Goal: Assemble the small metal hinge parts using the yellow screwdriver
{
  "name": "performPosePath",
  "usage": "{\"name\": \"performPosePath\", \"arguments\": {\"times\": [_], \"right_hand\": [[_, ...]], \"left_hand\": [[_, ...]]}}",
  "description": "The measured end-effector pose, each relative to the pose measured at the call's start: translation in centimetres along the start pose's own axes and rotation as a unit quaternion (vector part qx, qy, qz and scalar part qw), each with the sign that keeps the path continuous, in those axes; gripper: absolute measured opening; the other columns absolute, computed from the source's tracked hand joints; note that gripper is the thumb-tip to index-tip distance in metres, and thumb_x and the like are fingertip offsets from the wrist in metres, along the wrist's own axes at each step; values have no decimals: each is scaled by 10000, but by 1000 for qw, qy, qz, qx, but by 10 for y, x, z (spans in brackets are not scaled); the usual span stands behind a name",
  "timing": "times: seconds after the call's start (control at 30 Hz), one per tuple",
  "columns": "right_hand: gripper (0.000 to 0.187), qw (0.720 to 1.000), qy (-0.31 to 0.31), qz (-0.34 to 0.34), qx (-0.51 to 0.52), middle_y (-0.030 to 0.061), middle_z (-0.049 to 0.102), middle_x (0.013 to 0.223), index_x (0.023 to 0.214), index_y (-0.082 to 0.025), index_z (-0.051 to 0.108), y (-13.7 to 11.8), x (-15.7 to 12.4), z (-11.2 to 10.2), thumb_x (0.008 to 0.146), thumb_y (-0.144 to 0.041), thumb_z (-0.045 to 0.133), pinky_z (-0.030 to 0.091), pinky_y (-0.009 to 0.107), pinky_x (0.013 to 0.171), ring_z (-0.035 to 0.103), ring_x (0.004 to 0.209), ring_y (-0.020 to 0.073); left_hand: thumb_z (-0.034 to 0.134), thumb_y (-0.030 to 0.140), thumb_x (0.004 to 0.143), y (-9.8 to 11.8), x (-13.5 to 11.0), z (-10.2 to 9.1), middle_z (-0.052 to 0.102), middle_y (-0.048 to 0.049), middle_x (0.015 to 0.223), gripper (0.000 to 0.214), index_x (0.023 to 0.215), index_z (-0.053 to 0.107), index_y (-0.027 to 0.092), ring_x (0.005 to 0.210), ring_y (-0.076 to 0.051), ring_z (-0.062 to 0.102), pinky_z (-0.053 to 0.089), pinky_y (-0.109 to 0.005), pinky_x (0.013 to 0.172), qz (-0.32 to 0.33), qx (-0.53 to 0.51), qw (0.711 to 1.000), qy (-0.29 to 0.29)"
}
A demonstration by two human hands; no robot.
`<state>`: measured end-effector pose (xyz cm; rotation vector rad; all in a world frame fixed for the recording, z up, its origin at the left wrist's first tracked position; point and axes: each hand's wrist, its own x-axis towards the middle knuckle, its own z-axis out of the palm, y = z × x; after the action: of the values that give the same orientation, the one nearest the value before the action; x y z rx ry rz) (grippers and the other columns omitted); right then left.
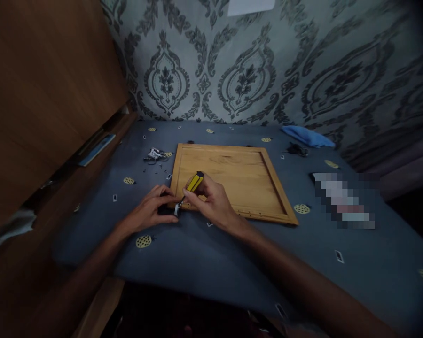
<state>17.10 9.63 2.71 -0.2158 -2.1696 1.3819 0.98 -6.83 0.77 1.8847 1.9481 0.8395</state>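
Gripping yellow screwdriver point(195, 181), right fingers point(196, 200) closed

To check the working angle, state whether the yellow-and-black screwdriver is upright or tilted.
Tilted: the yellow-and-black screwdriver, held in the right hand, slants from its handle down leftward to its thin shaft.
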Motion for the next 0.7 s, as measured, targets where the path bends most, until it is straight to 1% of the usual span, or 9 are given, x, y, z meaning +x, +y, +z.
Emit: {"name": "performPosePath", "arguments": {"times": [0.17,0.33,0.47,0.6,0.7], "right_hand": [[210,999,-25,16,28,2,651,787,916,-235,575,-10,11,2,912,-422,671,532,308,640,629,723,172],[152,997,-45,27,52,-19,635,772,917,-242,577,-15,23,6,908,-369,658,528,293,613,621,699,156],[168,992,-83,29,92,-28,626,762,969,-231,582,-17,29,4,925,-383,638,525,279,598,612,639,131],[267,980,-137,36,139,-24,613,729,901,-217,550,-18,31,-1,959,-476,581,539,287,619,641,641,134],[289,980,-140,35,138,-26,606,704,880,-212,539,-18,30,-2,957,-486,588,535,291,633,644,651,140]], "left_hand": [[765,499,899,-2,-1,2,651,-75,1210,459,1285,715,255,1123,-269,579,467,-418,1026,1,17,1000,6],[768,508,894,-5,-2,6,652,-67,1226,458,1282,714,272,1148,-278,579,447,-429,1059,0,21,1000,21],[780,515,880,-6,-2,6,654,-79,1214,482,1278,719,251,1169,-296,578,435,-447,1076,1,16,1000,24],[753,538,895,-4,-2,5,651,-81,1182,475,1270,725,247,1119,-282,581,493,-411,982,4,11,1000,25],[735,561,902,-4,-2,6,653,-81,1166,471,1252,731,246,1093,-271,587,511,-388,940,10,17,999,33]]}}
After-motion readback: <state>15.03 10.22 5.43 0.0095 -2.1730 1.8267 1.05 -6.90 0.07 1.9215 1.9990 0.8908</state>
